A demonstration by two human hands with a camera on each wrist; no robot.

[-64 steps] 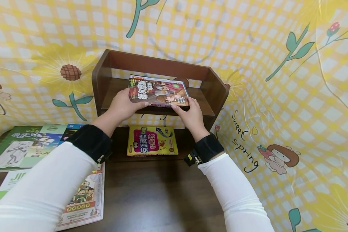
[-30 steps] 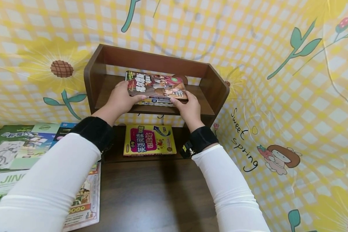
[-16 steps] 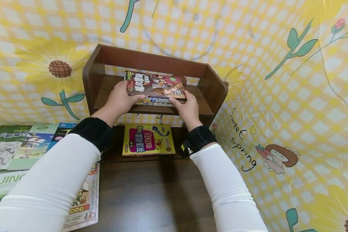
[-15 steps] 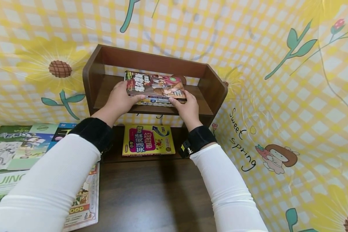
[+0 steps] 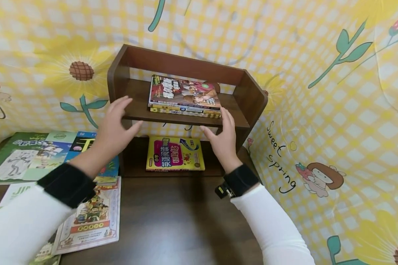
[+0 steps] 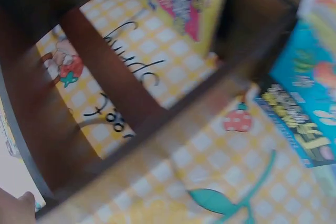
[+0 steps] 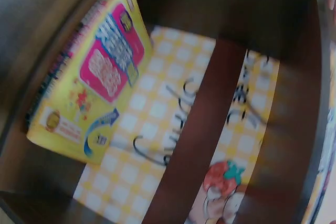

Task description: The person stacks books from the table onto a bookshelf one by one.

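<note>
A stack of several books (image 5: 185, 92) lies flat on the upper shelf of a dark brown wooden bookshelf (image 5: 185, 62); its top cover is dark with white characters and comic figures. My left hand (image 5: 112, 129) is off the stack, in front of the shelf's left side, fingers spread and holding nothing. My right hand (image 5: 223, 140) is by the stack's front right corner, thumb and fingers apart; whether a fingertip touches the books I cannot tell. On the lower shelf lies a yellow book (image 5: 175, 154), also seen in the right wrist view. Only bits of the hands show in the wrist views.
At the left, several books lie on the dark table (image 5: 159, 217): a green one (image 5: 20, 162), a blue one (image 5: 109, 167) and one with a cartoon crowd (image 5: 93, 221). Yellow checked cloth (image 5: 311, 129) hangs behind and to the right.
Earlier both hands gripped the books and set them down square on the upper shelf. Now the left hand has drawn away left and down, and the right hand has loosened its grip.
</note>
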